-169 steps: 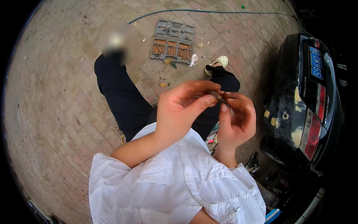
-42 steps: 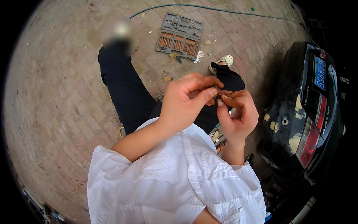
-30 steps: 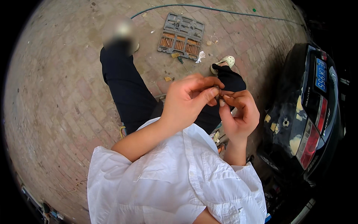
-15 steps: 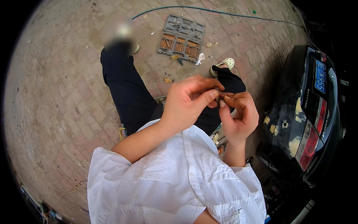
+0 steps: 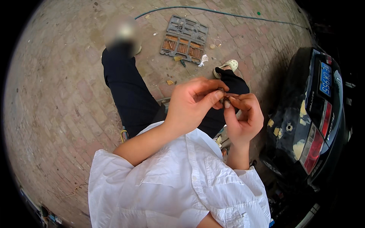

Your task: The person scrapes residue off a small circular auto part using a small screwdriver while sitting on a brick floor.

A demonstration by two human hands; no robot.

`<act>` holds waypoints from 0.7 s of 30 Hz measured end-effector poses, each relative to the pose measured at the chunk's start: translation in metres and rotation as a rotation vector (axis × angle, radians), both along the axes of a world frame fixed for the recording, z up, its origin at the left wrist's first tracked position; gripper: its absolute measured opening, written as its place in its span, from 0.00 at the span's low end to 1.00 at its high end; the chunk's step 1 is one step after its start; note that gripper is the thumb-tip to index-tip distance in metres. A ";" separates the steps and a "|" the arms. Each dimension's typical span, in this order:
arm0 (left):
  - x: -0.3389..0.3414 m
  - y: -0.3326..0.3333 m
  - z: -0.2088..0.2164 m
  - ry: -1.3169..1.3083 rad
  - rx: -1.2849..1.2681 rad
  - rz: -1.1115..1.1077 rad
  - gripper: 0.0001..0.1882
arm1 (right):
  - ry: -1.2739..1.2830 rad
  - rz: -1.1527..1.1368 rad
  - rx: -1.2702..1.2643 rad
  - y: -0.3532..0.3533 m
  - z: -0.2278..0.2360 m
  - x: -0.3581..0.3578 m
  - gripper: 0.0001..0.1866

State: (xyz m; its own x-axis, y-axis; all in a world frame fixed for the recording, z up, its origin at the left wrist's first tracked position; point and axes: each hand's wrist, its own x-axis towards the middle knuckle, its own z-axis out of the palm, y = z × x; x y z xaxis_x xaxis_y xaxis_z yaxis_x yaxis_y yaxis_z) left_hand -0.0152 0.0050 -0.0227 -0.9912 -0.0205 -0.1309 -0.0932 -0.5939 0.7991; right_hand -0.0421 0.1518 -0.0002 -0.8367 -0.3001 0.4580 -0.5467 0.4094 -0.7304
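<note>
Brick pavement [image 5: 57, 114]: fills most of the view, uneven joints, scattered debris near the tray.
Dark car [image 5: 311, 117]: stands at the person's right, rear end damaged with bare patches in the paint; close beside the right elbow.
Legs in dark trousers [image 5: 125, 95]: stretched forward over the bricks, a pale shoe [image 5: 228, 66] at the far end of the right leg.
White shirt [image 5: 175, 182]: sleeves pushed up, both forearms bare.
Grey compartment tray [image 5: 185, 39]: lies on the bricks ahead, well apart from the hands, holding rows of brownish small parts.
Green hose [image 5: 228, 13]: runs across the pavement beyond the tray.
Left hand [image 5: 192, 104]: raised over the lap, thumb and forefinger pinched on the small part.
Right hand [image 5: 243, 116]: meets the left fingertip to fingertip, also pinching the small part.
Small dark part [image 5: 223, 95]: gripped between both hands above the right knee; too small to tell its kind.
Risk: the part looks tiny and is held only by fingertips, so a slip could drop it into the lap, the brick joints or under the car, where I judge it would be hard to find.
</note>
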 end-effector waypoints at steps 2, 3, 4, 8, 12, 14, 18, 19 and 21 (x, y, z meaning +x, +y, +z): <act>-0.001 0.001 0.002 0.032 -0.019 0.037 0.08 | 0.018 0.015 0.018 -0.005 0.003 0.002 0.09; -0.001 0.000 0.002 0.023 -0.004 0.020 0.08 | 0.028 0.022 0.027 -0.006 0.004 0.002 0.09; -0.001 -0.001 0.001 0.014 0.010 0.004 0.09 | 0.029 0.066 0.021 -0.004 0.005 0.002 0.09; -0.003 -0.002 -0.001 0.027 0.013 -0.030 0.09 | -0.003 0.019 -0.021 -0.004 0.002 0.003 0.09; -0.005 -0.004 0.002 0.059 0.078 -0.060 0.10 | -0.088 -0.030 -0.240 -0.009 0.005 0.005 0.06; -0.004 -0.007 0.003 0.038 0.180 -0.113 0.11 | -0.169 -0.001 -0.326 -0.006 0.009 0.005 0.06; -0.003 -0.009 0.005 0.035 0.230 -0.135 0.12 | -0.204 0.051 -0.332 -0.002 0.009 0.006 0.08; -0.002 -0.009 0.005 0.037 0.241 -0.137 0.12 | -0.193 0.055 -0.301 -0.001 0.010 0.006 0.08; -0.003 -0.009 0.005 0.047 0.253 -0.129 0.13 | -0.226 0.068 -0.300 -0.001 0.013 0.006 0.09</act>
State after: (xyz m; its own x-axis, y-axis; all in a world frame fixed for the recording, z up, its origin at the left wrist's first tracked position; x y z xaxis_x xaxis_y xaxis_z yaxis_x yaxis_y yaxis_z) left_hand -0.0182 -0.0043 -0.0180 -0.9886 0.1333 -0.0701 -0.1474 -0.7606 0.6323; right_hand -0.0359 0.1506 0.0124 -0.9093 -0.2394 0.3403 -0.3769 0.1271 -0.9175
